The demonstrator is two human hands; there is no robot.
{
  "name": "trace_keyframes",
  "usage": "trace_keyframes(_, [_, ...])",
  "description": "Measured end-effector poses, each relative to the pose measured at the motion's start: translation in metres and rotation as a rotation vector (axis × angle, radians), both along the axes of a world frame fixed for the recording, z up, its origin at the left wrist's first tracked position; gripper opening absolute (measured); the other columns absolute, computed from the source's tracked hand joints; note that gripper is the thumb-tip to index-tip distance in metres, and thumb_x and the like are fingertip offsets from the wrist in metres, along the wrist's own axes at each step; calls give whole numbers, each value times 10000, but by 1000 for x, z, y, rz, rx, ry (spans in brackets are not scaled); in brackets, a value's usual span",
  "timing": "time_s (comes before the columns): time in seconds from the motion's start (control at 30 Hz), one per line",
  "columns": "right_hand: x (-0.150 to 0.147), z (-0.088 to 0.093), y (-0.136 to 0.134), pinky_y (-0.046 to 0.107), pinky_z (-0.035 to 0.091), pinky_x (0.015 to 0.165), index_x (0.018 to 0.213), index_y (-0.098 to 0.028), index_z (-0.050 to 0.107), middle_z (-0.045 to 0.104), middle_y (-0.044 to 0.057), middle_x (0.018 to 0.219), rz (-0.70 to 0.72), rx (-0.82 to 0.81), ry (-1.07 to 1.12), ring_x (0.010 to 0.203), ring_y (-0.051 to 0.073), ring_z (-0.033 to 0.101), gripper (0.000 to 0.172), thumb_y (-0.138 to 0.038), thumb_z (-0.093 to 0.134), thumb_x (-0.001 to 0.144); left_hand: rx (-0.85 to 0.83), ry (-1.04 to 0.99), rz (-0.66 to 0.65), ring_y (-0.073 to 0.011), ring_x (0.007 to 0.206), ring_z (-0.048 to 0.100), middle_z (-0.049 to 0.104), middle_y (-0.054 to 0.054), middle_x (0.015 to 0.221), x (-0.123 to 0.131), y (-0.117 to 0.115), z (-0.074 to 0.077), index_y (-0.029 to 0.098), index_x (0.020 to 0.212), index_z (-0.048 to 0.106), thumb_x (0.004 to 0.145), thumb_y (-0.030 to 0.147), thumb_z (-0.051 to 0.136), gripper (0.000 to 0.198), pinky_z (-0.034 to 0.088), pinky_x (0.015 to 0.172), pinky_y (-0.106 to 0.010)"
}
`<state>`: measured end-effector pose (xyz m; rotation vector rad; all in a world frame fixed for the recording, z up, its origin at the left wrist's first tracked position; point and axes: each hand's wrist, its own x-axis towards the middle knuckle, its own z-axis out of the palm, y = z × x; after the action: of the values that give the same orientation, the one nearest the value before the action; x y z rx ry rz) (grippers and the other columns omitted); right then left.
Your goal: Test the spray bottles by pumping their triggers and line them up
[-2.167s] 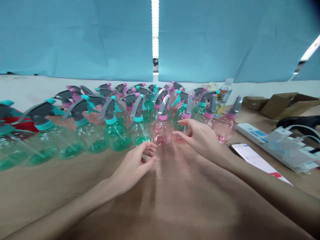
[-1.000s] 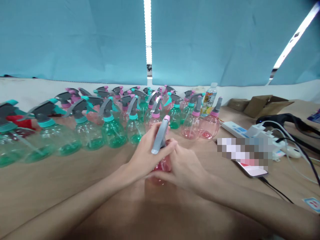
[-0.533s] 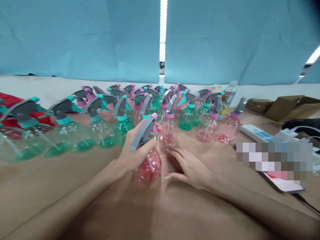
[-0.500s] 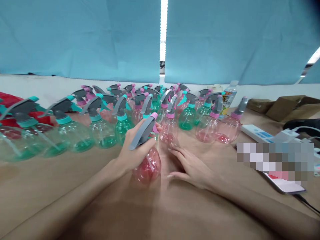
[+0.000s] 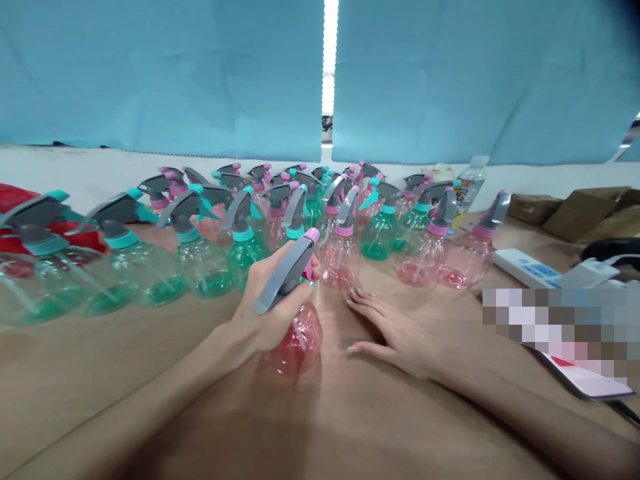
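My left hand [image 5: 270, 300] is wrapped round the neck of a pink spray bottle [image 5: 295, 347], whose grey trigger head with a pink nozzle points up and away to the right. The bottle's collar is hidden by the fingers. To its right, my right hand [image 5: 393, 330] rests on the tabletop [image 5: 330, 420] with fingers stretched out, holding nothing. Just beyond the right fingertips stands another pink spray bottle [image 5: 341, 260]. A green spray bottle [image 5: 247, 250] is partly covered behind my left hand.
Several more spray bottles, green [image 5: 160, 273] and pink [image 5: 420, 257], stand across the table's far side. At right are a power strip [image 5: 523, 267], a phone [image 5: 590, 377] partly blurred out, cardboard boxes [image 5: 575, 213] and a labelled drink bottle [image 5: 467, 193]. Blue cloth [image 5: 150, 73] hangs behind.
The right hand has slid slightly right, a little farther from the held bottle. My left hand keeps its hold on the pink spray bottle, nearly in place. The view has shifted slightly.
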<state>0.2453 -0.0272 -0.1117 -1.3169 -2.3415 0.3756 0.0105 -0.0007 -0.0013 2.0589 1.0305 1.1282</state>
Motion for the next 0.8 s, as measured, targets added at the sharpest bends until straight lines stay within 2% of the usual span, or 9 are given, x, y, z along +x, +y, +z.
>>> trace_keyframes(0.17, [1, -2, 1, 512, 263, 1136, 1447, -170, 347, 332, 123, 1509, -8, -7, -19, 1402, 293, 265, 778, -628, 506, 839, 11, -54, -34, -126, 555, 455, 554, 14, 731, 1, 2, -4, 221, 763, 527, 715, 165, 507, 77, 370, 514, -281])
trace_keyframes(0.37, [-1, 1, -1, 507, 253, 1144, 1443, -165, 362, 349, 120, 1501, -23, -8, -30, 1400, 296, 267, 768, -625, 502, 843, 44, -46, -15, -143, 585, 492, 498, 36, 671, 1, 5, -9, 240, 915, 573, 765, 172, 523, 172, 433, 614, -301])
trace_keyframes(0.47, [-1, 1, -1, 505, 256, 1144, 1449, -183, 352, 347, 107, 1504, -23, -8, -20, 1400, 293, 268, 758, -614, 507, 846, 54, -35, -15, -141, 590, 482, 485, 41, 662, 1, 5, -10, 238, 949, 586, 771, 154, 524, 207, 426, 611, -292])
trace_keyframes(0.6, [-1, 0, -1, 503, 257, 1143, 1450, -190, 353, 343, 99, 1507, -26, -16, -14, 1399, 289, 271, 738, -601, 505, 855, 82, -57, -42, -121, 589, 442, 548, 36, 751, 2, 5, -10, 245, 1017, 601, 777, 121, 511, 285, 403, 606, -278])
trace_keyframes(0.7, [0, -1, 0, 498, 254, 1145, 1449, -204, 355, 342, 87, 1507, -20, -16, -13, 1398, 279, 279, 708, -587, 493, 869, 83, -68, -34, -118, 585, 429, 541, 36, 743, 2, 5, -11, 236, 997, 594, 778, 116, 513, 263, 406, 608, -277])
trace_keyframes(0.8, [0, 0, 0, 495, 243, 1149, 1451, -216, 350, 335, 76, 1510, -9, -12, -11, 1402, 269, 270, 683, -570, 481, 883, 73, -68, -11, -124, 586, 439, 447, 51, 654, 2, 5, -13, 226, 910, 563, 762, 114, 522, 190, 425, 617, -282])
